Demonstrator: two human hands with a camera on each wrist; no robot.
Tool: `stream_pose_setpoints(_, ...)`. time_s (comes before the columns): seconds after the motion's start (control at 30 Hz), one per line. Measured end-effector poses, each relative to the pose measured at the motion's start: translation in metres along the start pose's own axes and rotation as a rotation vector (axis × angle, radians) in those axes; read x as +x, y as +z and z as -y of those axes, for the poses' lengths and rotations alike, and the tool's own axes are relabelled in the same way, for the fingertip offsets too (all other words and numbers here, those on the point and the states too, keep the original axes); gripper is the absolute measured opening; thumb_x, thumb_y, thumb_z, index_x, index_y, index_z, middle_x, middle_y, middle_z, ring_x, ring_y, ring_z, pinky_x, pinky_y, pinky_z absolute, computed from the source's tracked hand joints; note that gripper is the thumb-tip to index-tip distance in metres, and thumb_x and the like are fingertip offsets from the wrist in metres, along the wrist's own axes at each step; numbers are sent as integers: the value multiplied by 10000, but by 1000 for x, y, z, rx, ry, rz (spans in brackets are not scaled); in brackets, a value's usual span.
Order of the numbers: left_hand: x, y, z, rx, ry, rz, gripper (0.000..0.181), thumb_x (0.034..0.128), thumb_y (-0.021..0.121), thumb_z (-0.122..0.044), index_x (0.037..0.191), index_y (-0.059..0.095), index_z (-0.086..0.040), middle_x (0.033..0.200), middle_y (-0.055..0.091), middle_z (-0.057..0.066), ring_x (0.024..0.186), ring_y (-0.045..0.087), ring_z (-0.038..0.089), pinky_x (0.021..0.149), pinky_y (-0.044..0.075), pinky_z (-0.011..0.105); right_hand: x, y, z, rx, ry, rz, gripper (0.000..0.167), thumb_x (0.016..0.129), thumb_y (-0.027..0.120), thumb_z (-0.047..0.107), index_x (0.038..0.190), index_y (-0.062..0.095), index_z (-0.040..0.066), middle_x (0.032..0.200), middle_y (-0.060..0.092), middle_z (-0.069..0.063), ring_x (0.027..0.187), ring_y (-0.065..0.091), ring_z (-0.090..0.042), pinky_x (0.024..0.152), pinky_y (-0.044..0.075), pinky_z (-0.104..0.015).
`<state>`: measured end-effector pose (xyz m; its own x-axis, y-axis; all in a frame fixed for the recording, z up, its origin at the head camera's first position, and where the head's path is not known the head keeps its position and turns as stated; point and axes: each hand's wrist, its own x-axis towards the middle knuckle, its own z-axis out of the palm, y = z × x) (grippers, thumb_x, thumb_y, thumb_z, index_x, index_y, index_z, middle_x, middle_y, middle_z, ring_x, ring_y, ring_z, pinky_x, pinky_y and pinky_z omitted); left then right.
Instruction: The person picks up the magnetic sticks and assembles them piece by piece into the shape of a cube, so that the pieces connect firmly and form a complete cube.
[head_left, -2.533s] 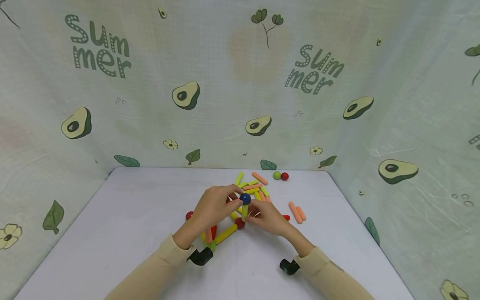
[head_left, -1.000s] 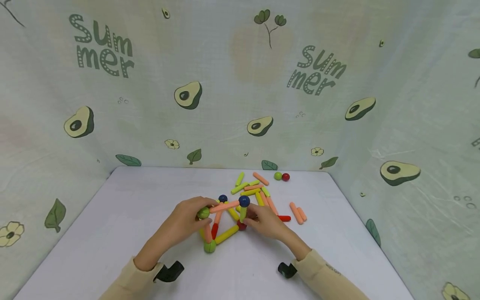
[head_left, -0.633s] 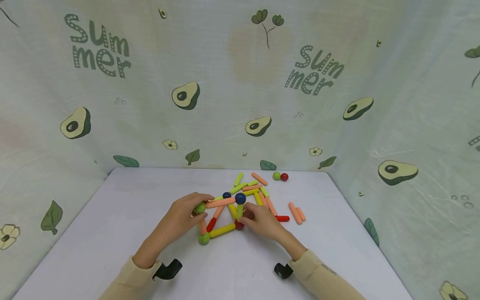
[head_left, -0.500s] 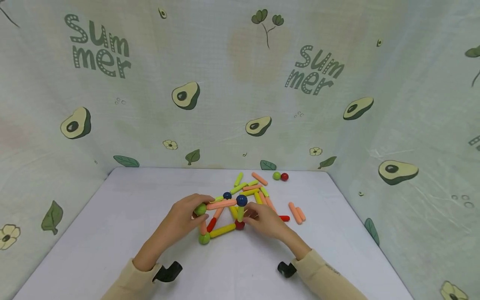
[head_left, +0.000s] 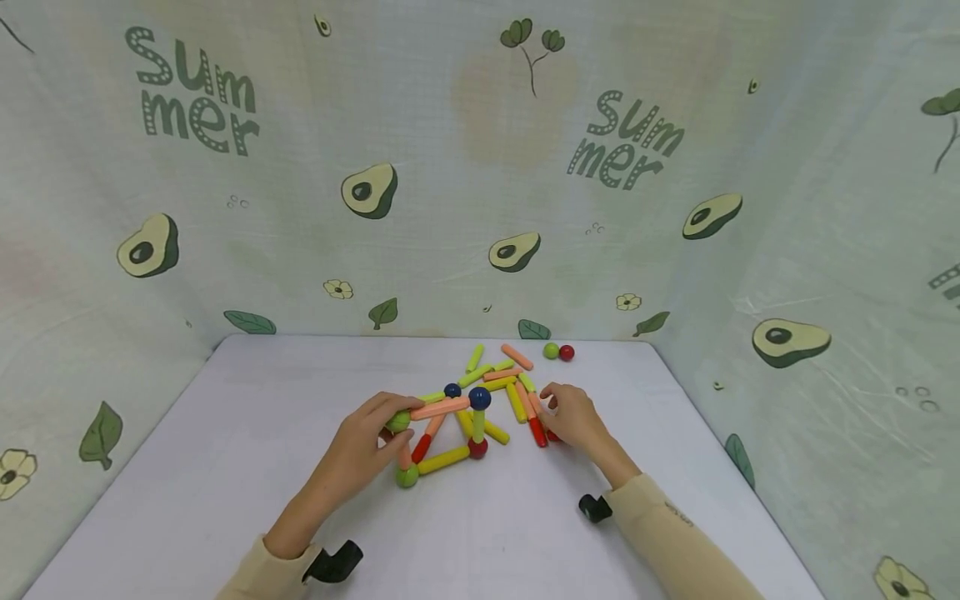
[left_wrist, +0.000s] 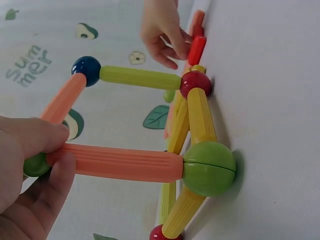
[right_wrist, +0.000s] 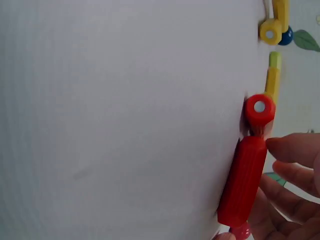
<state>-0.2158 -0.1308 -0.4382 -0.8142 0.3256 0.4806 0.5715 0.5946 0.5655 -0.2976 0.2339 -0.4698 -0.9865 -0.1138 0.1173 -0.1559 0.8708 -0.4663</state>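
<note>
Magnetic sticks and balls form a standing frame in the head view. My left hand (head_left: 367, 437) pinches its upper green ball (left_wrist: 36, 165) at the joint with two orange sticks, one leading to a blue ball (head_left: 480, 398) and one down to a lower green ball (left_wrist: 209, 169). A light green stick (left_wrist: 140, 77) stands upright between the blue ball and a red ball (head_left: 477, 447). My right hand (head_left: 573, 417) is at the loose pile, thumb tip beside a red stick (right_wrist: 244, 180) lying on the table; its fingers are loosely bent, with no grip visible.
Several loose yellow, orange and light green sticks lie behind the frame, including a yellow stick (head_left: 517, 403). A loose green ball (head_left: 551, 351) and a red ball (head_left: 567, 353) rest near the back edge of the white table (head_left: 480, 533). A patterned cloth (head_left: 435, 100) encloses it.
My right hand has left the upright light green stick and moved right to the red stick. A red-ended stick there now shows turned. My left hand keeps its hold on the green ball.
</note>
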Motion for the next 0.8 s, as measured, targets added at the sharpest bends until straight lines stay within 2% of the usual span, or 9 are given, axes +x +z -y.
stream_pose_setpoints(0.1, -1, 2, 1, -12, -7, -9, 457, 892, 855, -37, 1299, 704, -180, 1282, 656, -25, 887, 617, 75, 756, 587, 203, 3, 0, -6, 17, 57, 57, 314, 955, 790, 174, 1226, 702, 44, 888, 656, -62, 705, 583, -197, 613, 523, -296)
stream_pose_setpoints(0.27, -1, 4, 4, -18, -18, -22, 447, 902, 849, -64, 1303, 701, -192, 1309, 637, -28, 956, 616, 88, 786, 590, 213, 4, 1, -10, 21, 71, 119, 337, 955, 779, 161, 1257, 699, 33, 824, 641, -38, 639, 578, -182, 577, 514, -277)
stream_pose_setpoints(0.37, -1, 5, 6, -22, -21, -24, 449, 910, 844, -79, 1317, 698, -198, 1325, 627, -31, 988, 616, 87, 797, 591, 218, 3, -1, -10, 23, 81, 121, 340, 959, 767, 136, 1276, 703, 33, 859, 655, -49, 619, 580, -181, 558, 509, -274)
stream_pose_setpoints(0.47, -1, 5, 8, -31, -16, -18, 458, 920, 837, -79, 1337, 687, -196, 1322, 630, -36, 985, 619, 84, 800, 592, 222, 0, -4, -6, 27, 84, 89, 341, 964, 761, 125, 1293, 712, 53, 944, 680, -71, 649, 589, -187, 556, 514, -269)
stream_pose_setpoints(0.57, -2, 5, 9, -40, -7, -17, 455, 933, 827, -81, 1350, 678, -184, 1305, 640, -41, 973, 624, 79, 797, 596, 227, -7, -9, 3, 25, 32, 39, 343, 968, 766, 132, 1302, 719, 70, 1010, 689, -76, 754, 596, -193, 580, 537, -266)
stream_pose_setpoints(0.63, -2, 4, 9, -40, -4, -19, 443, 943, 820, -92, 1352, 674, -183, 1300, 644, -44, 969, 626, 73, 799, 597, 228, -13, -14, 11, 39, -31, 19, 341, 967, 777, 134, 1299, 725, 77, 1019, 692, -59, 828, 601, -190, 620, 556, -265)
stream_pose_setpoints(0.8, -2, 3, 9, -45, -7, -21, 415, 954, 812, -112, 1339, 676, -189, 1287, 651, -41, 969, 625, 74, 796, 598, 228, -33, -24, 32, 125, -230, 64, 325, 962, 798, 117, 1281, 738, 109, 995, 701, 24, 893, 656, -158, 706, 573, -254)
